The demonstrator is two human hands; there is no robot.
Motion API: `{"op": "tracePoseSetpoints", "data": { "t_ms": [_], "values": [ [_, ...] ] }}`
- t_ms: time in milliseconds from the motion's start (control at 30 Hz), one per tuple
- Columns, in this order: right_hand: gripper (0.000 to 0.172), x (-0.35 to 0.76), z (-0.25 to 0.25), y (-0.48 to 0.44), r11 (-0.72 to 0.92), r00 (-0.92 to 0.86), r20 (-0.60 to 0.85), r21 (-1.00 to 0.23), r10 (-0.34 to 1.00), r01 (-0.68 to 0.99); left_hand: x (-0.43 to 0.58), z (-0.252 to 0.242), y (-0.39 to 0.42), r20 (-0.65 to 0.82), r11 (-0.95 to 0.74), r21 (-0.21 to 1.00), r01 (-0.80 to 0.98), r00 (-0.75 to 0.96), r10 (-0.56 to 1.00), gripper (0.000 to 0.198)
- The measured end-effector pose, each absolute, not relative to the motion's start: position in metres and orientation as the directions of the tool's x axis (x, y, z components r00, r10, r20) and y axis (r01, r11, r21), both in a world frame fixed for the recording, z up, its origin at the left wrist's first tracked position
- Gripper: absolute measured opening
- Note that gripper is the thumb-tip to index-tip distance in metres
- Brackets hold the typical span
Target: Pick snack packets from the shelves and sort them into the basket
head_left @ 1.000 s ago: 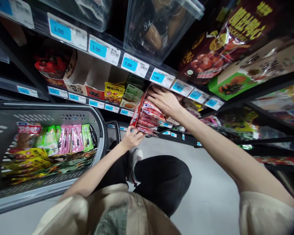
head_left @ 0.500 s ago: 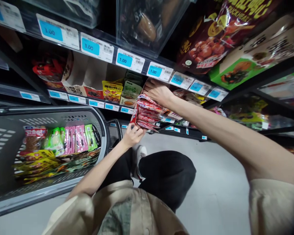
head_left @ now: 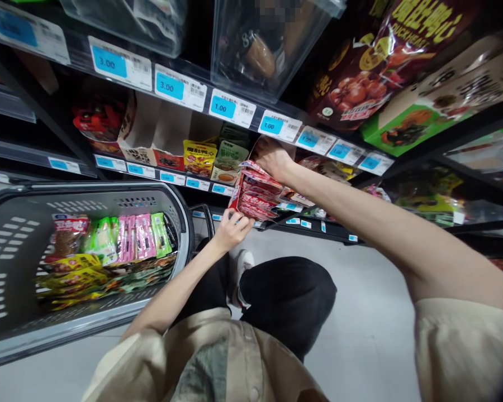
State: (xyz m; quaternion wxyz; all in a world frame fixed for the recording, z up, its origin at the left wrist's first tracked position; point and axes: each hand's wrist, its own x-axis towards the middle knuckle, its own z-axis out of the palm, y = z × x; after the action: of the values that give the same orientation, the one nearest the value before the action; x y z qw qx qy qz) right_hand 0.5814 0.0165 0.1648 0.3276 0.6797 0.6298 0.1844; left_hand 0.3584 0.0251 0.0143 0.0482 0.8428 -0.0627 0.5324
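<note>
My left hand (head_left: pixel 235 228) is closed on the near lower edge of a red display box (head_left: pixel 235 192). The box is pulled partly out over the shelf's front edge and tilted. Several red snack packets (head_left: pixel 257 201) stand in a row inside it. My right hand (head_left: pixel 273 159) reaches in over the back of the box, beyond the packets. Its fingers are in shadow and mostly hidden under the upper shelf, so their grip does not show. Left of the box stand green snack packets (head_left: pixel 228 162) and yellow snack packets (head_left: pixel 199 157).
A grey shopping basket (head_left: pixel 182 223) at left holds several snack packets in yellow, green, pink and red. The price-tagged upper shelf edge (head_left: pixel 257 124) runs just above my right hand. My bent knee (head_left: pixel 293 301) is below, over the pale floor (head_left: pixel 373 290).
My right hand has gone slightly deeper into the shadow behind the packets. My left hand keeps its hold on the box. The whole view has shifted a little.
</note>
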Motion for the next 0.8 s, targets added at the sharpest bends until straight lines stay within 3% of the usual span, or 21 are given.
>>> {"op": "tracePoseSetpoints", "data": {
  "t_ms": [267, 500, 800],
  "values": [
    [0.046, 0.578, 0.180, 0.003, -0.105, 0.148, -0.044, 0.513, 0.988, 0.852, 0.358, 0.016, 0.028, 0.882, -0.988, 0.060, -0.145, 0.471, -0.015, 0.026],
    [0.051, 0.560, 0.182, -0.003, -0.219, 0.168, 0.147, 0.467, 0.975, 0.857, 0.359, 0.012, 0.029, 0.878, -0.979, 0.090, -0.181, 0.478, -0.008, 0.026],
    [0.042, 0.541, 0.196, -0.026, -0.239, 0.236, 0.059, 0.407, 0.970, 0.881, 0.354, 0.009, 0.035, 0.849, -0.969, 0.127, -0.210, 0.529, -0.003, 0.031]
  ]
}}
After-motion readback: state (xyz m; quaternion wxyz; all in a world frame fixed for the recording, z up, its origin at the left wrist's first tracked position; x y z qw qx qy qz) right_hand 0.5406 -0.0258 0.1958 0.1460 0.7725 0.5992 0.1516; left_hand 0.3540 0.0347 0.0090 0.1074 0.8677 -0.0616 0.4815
